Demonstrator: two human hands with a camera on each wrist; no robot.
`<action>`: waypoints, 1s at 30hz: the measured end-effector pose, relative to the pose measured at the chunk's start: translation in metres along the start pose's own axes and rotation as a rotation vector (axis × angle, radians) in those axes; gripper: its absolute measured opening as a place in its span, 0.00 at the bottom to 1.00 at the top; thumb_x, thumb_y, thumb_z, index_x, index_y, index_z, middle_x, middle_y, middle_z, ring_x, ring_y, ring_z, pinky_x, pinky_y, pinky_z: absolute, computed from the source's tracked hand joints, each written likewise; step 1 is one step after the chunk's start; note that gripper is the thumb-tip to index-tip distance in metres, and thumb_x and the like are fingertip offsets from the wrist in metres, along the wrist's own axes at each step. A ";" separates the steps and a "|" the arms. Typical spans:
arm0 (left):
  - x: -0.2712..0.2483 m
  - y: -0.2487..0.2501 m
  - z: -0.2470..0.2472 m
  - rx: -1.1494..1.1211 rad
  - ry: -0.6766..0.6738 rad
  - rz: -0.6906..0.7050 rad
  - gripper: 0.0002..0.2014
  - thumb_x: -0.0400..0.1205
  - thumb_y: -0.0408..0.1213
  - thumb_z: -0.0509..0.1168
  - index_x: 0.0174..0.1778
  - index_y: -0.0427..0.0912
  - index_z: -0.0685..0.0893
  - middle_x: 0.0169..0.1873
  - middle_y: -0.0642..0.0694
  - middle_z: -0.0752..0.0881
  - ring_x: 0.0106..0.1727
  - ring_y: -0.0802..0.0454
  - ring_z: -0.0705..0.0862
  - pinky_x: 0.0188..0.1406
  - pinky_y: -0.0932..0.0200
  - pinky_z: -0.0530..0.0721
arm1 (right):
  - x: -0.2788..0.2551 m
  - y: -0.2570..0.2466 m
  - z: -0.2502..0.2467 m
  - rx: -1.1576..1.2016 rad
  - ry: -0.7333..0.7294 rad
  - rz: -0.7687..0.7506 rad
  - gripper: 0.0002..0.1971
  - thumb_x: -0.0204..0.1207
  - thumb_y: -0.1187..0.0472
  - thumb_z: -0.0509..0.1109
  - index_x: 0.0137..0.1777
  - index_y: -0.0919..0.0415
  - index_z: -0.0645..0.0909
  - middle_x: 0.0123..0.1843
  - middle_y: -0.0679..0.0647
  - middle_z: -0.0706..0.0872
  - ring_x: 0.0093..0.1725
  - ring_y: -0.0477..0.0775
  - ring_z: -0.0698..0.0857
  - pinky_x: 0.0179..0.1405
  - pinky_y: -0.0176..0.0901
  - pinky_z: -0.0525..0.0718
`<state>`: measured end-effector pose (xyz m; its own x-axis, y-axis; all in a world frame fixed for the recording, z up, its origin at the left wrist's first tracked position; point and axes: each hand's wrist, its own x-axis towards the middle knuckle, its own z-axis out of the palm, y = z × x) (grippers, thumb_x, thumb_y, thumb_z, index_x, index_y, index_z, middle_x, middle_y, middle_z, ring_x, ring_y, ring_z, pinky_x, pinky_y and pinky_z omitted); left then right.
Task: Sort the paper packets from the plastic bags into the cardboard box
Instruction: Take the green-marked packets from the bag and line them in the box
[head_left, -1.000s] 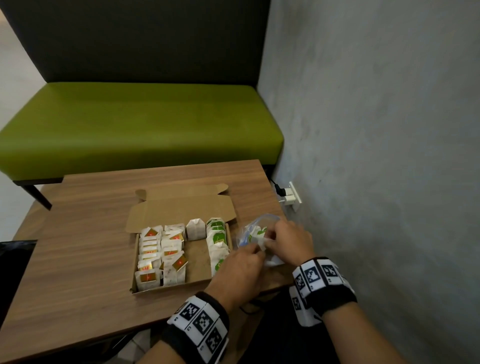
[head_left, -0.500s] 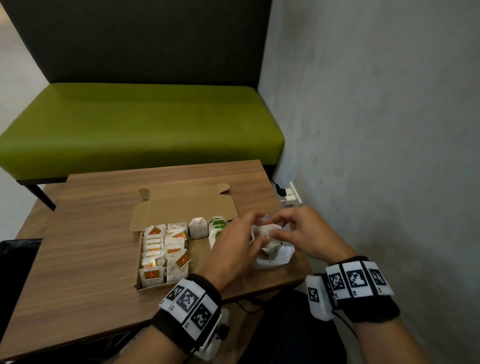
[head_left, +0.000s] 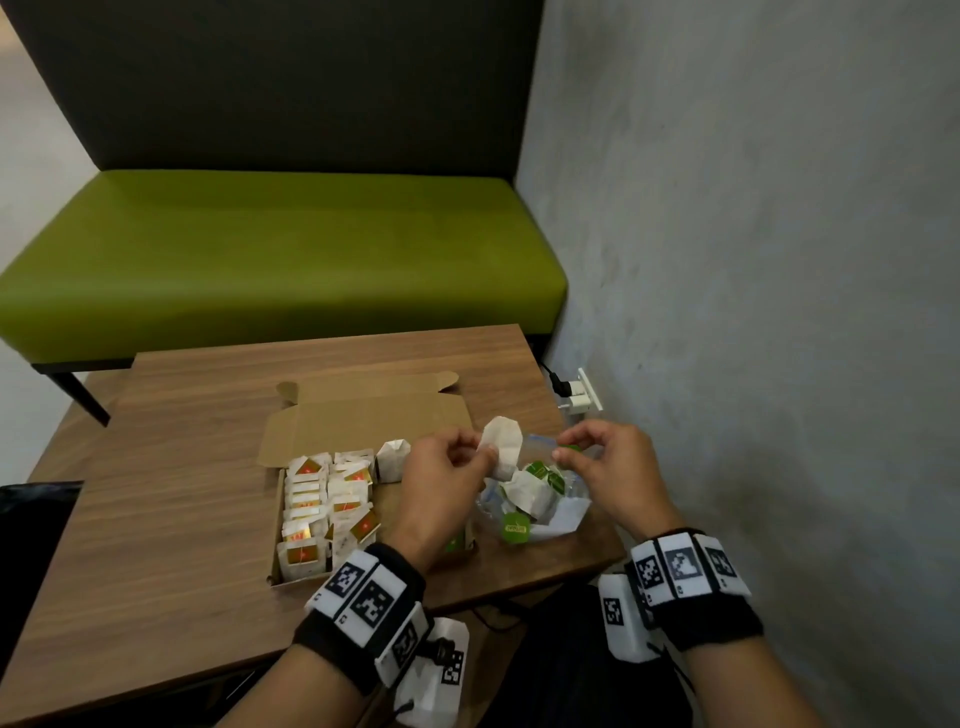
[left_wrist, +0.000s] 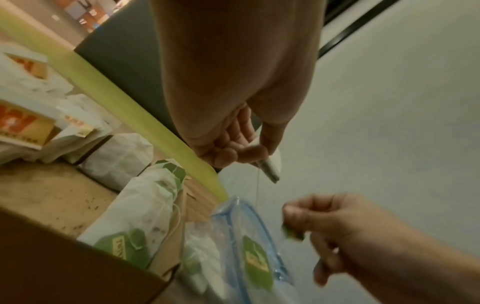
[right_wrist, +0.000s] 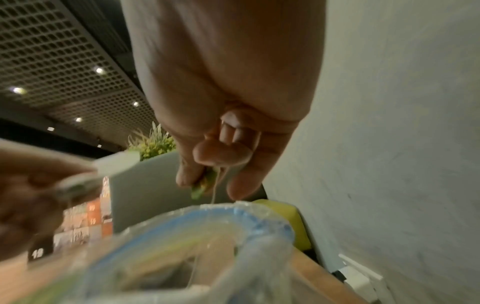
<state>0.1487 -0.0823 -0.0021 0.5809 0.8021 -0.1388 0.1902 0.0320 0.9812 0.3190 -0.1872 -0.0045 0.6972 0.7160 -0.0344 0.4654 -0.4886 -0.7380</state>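
Pinching white packet (head_left: 501, 451) in left hand (head_left: 441, 486), right hand (head_left: 608, 470) nipping its green tag (right_wrist: 203, 186); free string before boxing in cardboard box (head_left: 363, 415), frame centre.

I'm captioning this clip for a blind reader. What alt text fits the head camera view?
Over a wooden table, a left hand pinches a white paper packet while the right hand pinches its green tag, above an open plastic bag. A cardboard box beside it holds rows of packets.
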 end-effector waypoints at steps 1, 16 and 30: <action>-0.001 0.002 -0.001 -0.063 0.009 -0.013 0.01 0.83 0.32 0.70 0.46 0.40 0.86 0.39 0.41 0.91 0.41 0.46 0.90 0.39 0.56 0.88 | -0.001 0.000 0.004 -0.093 -0.051 0.019 0.06 0.75 0.60 0.78 0.51 0.52 0.88 0.47 0.44 0.88 0.43 0.40 0.85 0.41 0.32 0.79; -0.023 0.010 -0.011 -0.192 -0.091 0.014 0.05 0.82 0.31 0.69 0.53 0.38 0.86 0.39 0.44 0.92 0.29 0.52 0.84 0.27 0.65 0.81 | -0.024 -0.042 0.022 0.521 -0.070 -0.135 0.05 0.78 0.61 0.75 0.50 0.62 0.89 0.38 0.59 0.91 0.24 0.49 0.82 0.22 0.44 0.80; -0.031 0.015 -0.039 0.008 -0.153 0.150 0.02 0.81 0.36 0.72 0.46 0.45 0.90 0.37 0.49 0.92 0.36 0.59 0.87 0.37 0.64 0.83 | -0.046 -0.056 0.025 0.609 -0.176 -0.188 0.11 0.75 0.56 0.75 0.51 0.62 0.89 0.33 0.51 0.89 0.23 0.43 0.83 0.22 0.43 0.82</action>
<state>0.1027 -0.0833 0.0226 0.7162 0.6978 -0.0102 0.0982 -0.0863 0.9914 0.2474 -0.1803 0.0215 0.5105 0.8577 0.0607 0.1431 -0.0152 -0.9896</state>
